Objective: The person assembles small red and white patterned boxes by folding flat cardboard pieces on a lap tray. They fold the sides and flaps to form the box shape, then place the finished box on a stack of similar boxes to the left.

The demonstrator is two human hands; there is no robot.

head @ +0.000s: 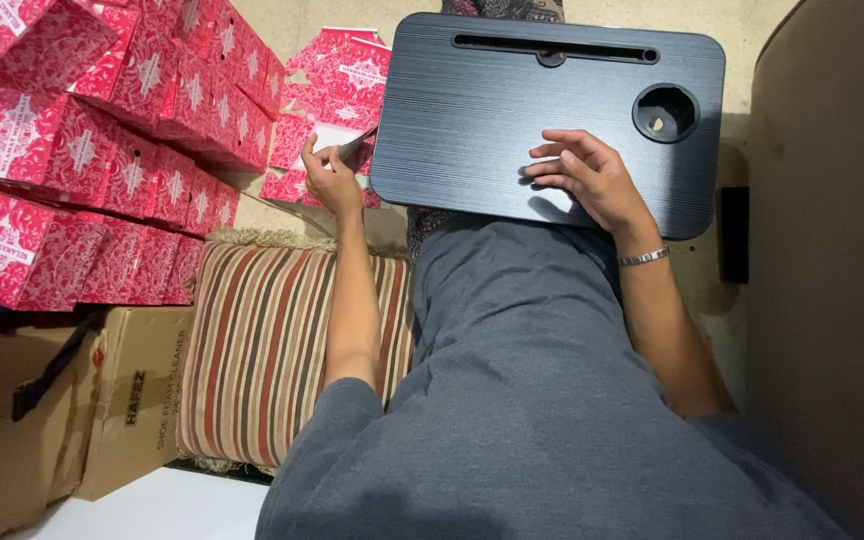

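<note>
The left hand (330, 175) is pinching the edge of a flat, unfolded red patterned carton (337, 128) lying on the floor just left of the black lap surface (472, 120). The right hand (587, 175) is resting open, fingers spread, on that surface. Folded red boxes (102, 150) are sitting stacked beyond a striped cushion (262, 350).

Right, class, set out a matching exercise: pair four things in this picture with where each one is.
Things:
1. left hand
2. right hand
3. striped fabric cushion
4. brown cardboard box

Places:
A. bottom left, below the stacked red patterned boxes
B. resting on the black rectangular lap desk
C. under the left forearm
D. holding a flat red and white carton

Pairs: 1-D, 2-B, 3-C, 4-A
</note>
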